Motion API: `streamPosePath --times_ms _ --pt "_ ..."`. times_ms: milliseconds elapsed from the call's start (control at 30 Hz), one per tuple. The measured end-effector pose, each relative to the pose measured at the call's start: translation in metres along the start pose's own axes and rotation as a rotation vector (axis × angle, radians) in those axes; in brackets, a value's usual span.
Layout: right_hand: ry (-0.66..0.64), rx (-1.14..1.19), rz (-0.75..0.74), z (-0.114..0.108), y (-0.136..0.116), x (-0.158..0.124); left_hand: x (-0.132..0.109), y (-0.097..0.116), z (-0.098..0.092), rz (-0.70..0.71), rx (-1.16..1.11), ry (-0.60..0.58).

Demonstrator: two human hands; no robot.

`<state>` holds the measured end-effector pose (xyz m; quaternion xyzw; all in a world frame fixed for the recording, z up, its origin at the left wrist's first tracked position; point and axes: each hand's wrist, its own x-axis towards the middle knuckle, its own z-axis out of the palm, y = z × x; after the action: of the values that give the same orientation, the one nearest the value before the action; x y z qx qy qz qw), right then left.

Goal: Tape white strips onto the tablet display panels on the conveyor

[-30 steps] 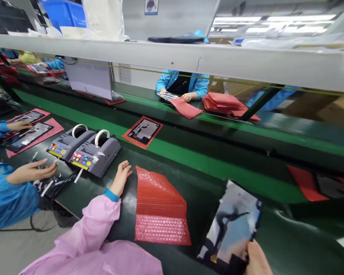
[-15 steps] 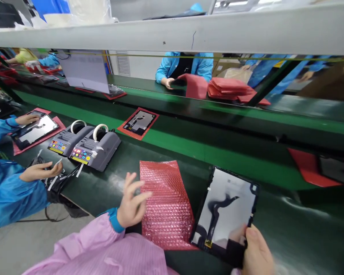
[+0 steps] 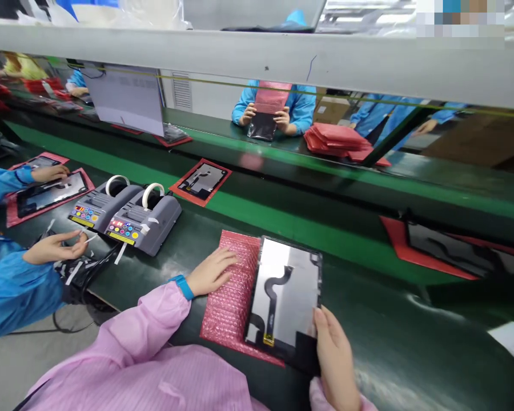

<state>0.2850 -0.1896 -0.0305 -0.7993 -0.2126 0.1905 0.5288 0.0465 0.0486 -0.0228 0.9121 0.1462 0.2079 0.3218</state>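
Observation:
My right hand [image 3: 336, 354] grips the lower right edge of a tablet screen panel [image 3: 297, 291], its silvery back with a dark ribbon cable facing up. The panel's left part overlaps a red bubble-wrap bag [image 3: 225, 311] lying on the dark green bench. Whether the panel rests on the bag or hovers just above it, I cannot tell. On the upper left of the bag lies my left hand [image 3: 214, 271], palm down with its fingers stretched out, holding nothing.
Two grey tape dispensers [image 3: 143, 222] stand to the left, near a co-worker's hand [image 3: 57, 248] with a white strip. Beyond them, another panel [image 3: 203, 181] lies on red wrap on the green belt. More panels [image 3: 449, 248] are at the right. A shelf beam [image 3: 240, 51] crosses above.
The panel has moved left with my right hand and now overlaps the bag. My left hand has come down from the air onto the bag. Across the bench, a person has raised a red bag.

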Motion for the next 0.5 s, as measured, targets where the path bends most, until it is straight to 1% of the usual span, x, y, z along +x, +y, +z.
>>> streamPosePath --times_ms 67,100,233,300,367,500 --pt "-0.086 -0.014 -0.007 0.02 -0.014 -0.002 -0.011 -0.004 -0.003 -0.062 -0.042 0.179" --pt "-0.132 -0.016 -0.012 0.029 -0.021 -0.003 -0.019 -0.007 -0.003 -0.104 -0.078 0.249" --pt "-0.256 -0.038 -0.073 0.058 -0.035 -0.005 -0.048 -0.015 -0.003 -0.287 -0.278 0.419" --pt "-0.281 -0.068 -0.089 0.068 -0.035 -0.004 -0.058 -0.017 -0.003 -0.345 -0.37 0.471" --pt "-0.289 -0.128 -0.104 0.074 -0.03 -0.001 -0.065 -0.017 -0.004 -0.379 -0.431 0.5" --pt "-0.311 -0.346 -0.105 0.081 -0.025 0.002 -0.068 -0.016 -0.007 -0.43 -0.493 0.519"
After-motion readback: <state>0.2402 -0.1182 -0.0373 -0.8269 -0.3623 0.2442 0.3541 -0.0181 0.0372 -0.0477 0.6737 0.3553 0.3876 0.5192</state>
